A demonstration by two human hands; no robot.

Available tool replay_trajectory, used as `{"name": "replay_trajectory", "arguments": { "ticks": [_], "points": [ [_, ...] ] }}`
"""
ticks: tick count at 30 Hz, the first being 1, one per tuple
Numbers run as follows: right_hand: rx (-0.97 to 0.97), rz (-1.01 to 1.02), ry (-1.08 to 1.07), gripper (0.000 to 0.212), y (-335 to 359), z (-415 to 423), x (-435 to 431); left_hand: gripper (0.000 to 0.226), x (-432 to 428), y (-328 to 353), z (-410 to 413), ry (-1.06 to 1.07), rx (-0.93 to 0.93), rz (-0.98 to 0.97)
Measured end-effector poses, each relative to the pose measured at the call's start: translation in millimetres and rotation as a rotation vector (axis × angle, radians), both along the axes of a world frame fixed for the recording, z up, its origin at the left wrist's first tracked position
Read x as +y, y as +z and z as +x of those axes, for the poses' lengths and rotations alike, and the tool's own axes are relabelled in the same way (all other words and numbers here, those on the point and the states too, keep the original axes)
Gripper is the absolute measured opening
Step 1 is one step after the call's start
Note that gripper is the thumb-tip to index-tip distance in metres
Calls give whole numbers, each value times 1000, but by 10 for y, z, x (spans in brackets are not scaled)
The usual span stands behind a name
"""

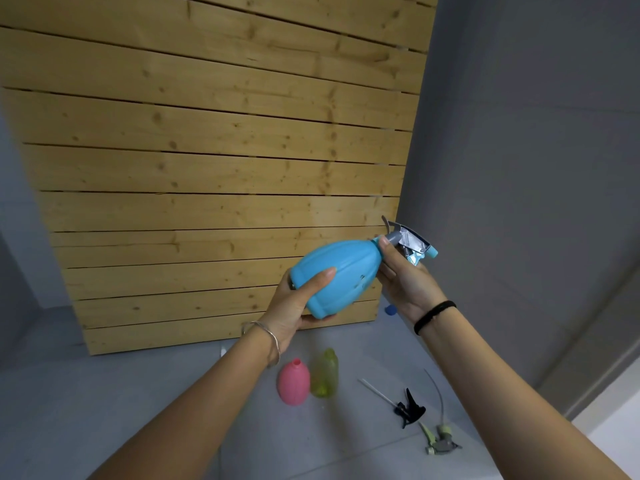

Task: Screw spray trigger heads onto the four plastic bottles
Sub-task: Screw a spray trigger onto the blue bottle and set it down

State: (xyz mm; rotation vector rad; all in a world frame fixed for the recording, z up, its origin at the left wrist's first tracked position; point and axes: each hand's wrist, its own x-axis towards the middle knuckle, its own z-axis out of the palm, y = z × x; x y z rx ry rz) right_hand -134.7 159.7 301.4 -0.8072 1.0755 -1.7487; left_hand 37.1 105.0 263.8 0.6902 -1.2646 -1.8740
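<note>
Risk of cross-threading: blue bottle (343, 275) tilted sideways mid-air.
Left hand (298, 306) wrapped round base, right hand (401, 282) pinching trigger head (412, 242) at neck, maybe only part-seated; prone to jamming if twisted askew. Pink bottle (294, 382), green bottle (325, 374) below, uncapped.

Plank panel (207, 150) stands on grey floor (104, 393) beside grey wall (519, 133).
</note>
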Motion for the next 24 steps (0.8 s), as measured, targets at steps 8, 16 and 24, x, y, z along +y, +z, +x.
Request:
{"name": "replay_trajectory", "arguments": {
  "ticks": [8, 16, 24],
  "points": [
    [251, 24, 99, 36, 85, 105, -128, 75, -227, -66, 341, -360, -78, 139],
    [750, 176, -104, 46, 2, 334, -407, 79, -384, -279, 470, -375, -184, 44],
    [447, 357, 147, 25, -130, 550, -927, 74, -752, -757, 536, 233, -225, -170]
  ]
}}
